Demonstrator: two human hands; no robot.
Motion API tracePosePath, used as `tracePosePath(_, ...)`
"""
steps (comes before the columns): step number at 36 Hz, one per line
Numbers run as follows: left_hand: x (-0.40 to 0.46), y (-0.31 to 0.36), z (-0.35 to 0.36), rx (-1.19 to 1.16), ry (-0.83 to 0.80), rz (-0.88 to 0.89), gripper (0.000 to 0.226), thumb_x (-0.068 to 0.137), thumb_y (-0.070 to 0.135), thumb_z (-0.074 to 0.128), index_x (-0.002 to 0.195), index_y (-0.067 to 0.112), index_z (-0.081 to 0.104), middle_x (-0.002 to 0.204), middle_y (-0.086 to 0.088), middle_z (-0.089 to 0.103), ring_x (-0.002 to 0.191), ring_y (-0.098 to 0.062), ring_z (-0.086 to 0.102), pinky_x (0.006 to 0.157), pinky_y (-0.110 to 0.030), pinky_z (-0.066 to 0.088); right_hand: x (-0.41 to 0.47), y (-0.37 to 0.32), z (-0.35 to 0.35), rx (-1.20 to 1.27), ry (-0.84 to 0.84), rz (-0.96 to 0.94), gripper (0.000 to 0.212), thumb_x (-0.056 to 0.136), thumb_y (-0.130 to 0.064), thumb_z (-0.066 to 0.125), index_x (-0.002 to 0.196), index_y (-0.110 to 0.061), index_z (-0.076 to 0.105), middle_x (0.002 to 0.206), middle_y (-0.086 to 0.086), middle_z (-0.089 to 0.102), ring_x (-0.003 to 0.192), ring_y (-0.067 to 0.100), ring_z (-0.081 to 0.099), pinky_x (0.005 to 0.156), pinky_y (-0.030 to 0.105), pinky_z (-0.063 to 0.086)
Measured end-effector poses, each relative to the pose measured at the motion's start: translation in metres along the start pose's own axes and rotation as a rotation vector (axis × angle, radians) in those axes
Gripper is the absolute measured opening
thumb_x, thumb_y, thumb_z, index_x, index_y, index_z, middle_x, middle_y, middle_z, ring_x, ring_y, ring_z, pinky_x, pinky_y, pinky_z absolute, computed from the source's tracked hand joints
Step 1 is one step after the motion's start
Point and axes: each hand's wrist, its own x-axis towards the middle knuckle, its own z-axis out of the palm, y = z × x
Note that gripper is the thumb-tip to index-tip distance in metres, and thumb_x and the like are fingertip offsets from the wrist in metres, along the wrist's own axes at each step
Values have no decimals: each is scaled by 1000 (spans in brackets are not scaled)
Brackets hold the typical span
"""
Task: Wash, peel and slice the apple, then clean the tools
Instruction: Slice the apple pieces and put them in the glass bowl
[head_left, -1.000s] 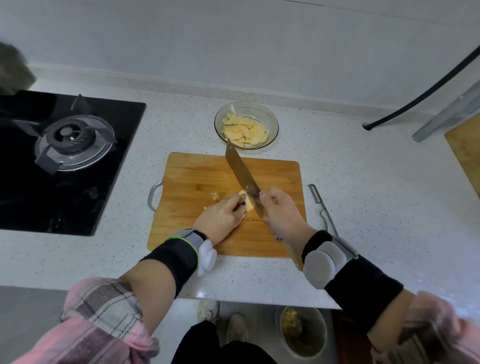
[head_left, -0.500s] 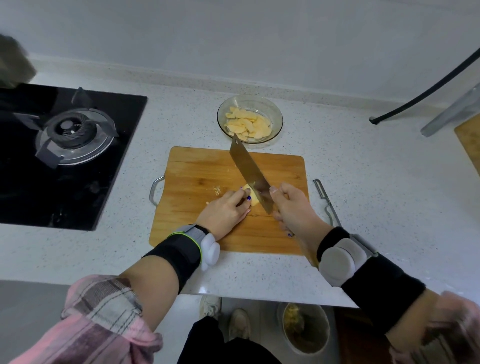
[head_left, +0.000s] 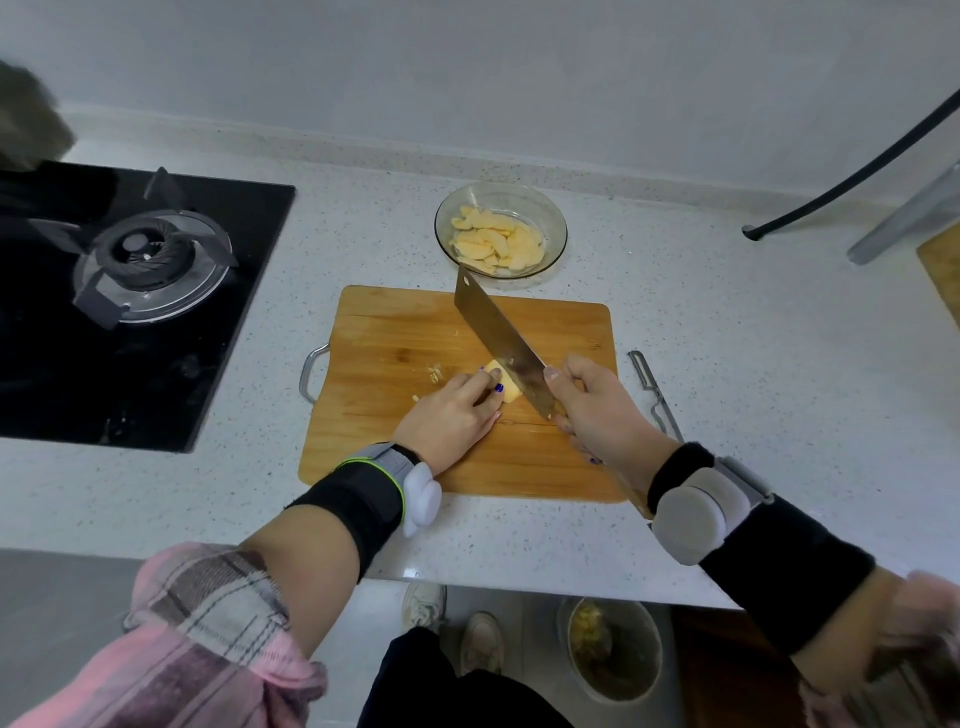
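Slicing stage. Left hand (head_left: 451, 413) lies flat-fingered on the last apple piece (head_left: 506, 387), fingertips curled back from the edge, likely to pin it and keep nails clear of the blade. Its grip is a loose press, not a full closure. Right hand (head_left: 597, 405) has its grip closed round the handle of the cleaver (head_left: 501, 338), forefinger up against the blade's side for steering. Blade is angled away, tip raised toward the glass bowl (head_left: 556, 218), heel just beside the apple piece.

Piece sits mid-right on the cutting board (head_left: 389, 332); finished slices (head_left: 498, 244) are heaped in the bowl just beyond the board, a short carry. Peeler (head_left: 652, 389) is parked on the desk (head_left: 727, 338) right of the board, out of the knife's way. A bin (head_left: 613, 649) stands on the floor below the desk edge, probably for scraps.

Writing: none legible; a small mark on the board's right side is too faint to read.
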Motion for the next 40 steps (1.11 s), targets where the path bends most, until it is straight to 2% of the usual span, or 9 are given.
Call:
tracePosePath(13, -1, -1, 2, -30, -41, -8, 42, 95, 29, 37, 106, 4, 69, 110, -11, 60, 87, -27, 60, 50, -34, 55, -4, 2, -2, -8, 4, -15, 35, 104, -39, 41, 76, -19, 33, 55, -2, 39, 43, 11, 29, 41, 24, 25)
tracePosePath(18, -2, -1, 1, -26, -31, -2, 42, 95, 29, 37, 104, 4, 70, 110, -12, 61, 88, -27, 61, 49, -32, 55, -5, 2, 0, -56, 33, -19, 35, 104, -39, 41, 75, -20, 34, 57, -2, 44, 43, 8, 33, 39, 22, 29)
tracePosePath(24, -1, -2, 1, -11, -7, 14, 40, 95, 28, 38, 105, 4, 69, 106, -10, 60, 85, -25, 59, 50, -29, 52, -2, 2, 5, -78, 34, -24, 34, 104, -38, 40, 77, -19, 33, 65, 5, 40, 46, 10, 29, 44, 25, 27)
tracePosePath(32, -2, -3, 4, -33, 0, 14, 40, 95, 27, 38, 105, 4, 69, 107, -10, 60, 88, -25, 56, 51, -31, 53, 5, 1, 15, -127, 24, 5, 34, 105, -37, 38, 77, -19, 32, 63, 1, 41, 49, 11, 31, 40, 20, 28)
tracePosePath(35, -2, -3, 4, -35, 3, 19, 39, 95, 27, 39, 104, 3, 69, 107, -11, 60, 88, -26, 57, 53, -30, 54, 6, 3, 12, -87, 40, 32, 34, 104, -39, 40, 76, -19, 33, 62, 0, 41, 50, 13, 33, 42, 25, 28)
tracePosePath(40, -2, -3, 5, -39, -1, 19, 39, 95, 27, 39, 105, 4, 69, 107, -11, 61, 88, -26, 59, 54, -30, 55, -1, 4, 6, 6, 40, 14, 34, 104, -36, 42, 76, -19, 34, 54, -5, 37, 46, 12, 30, 40, 23, 25)
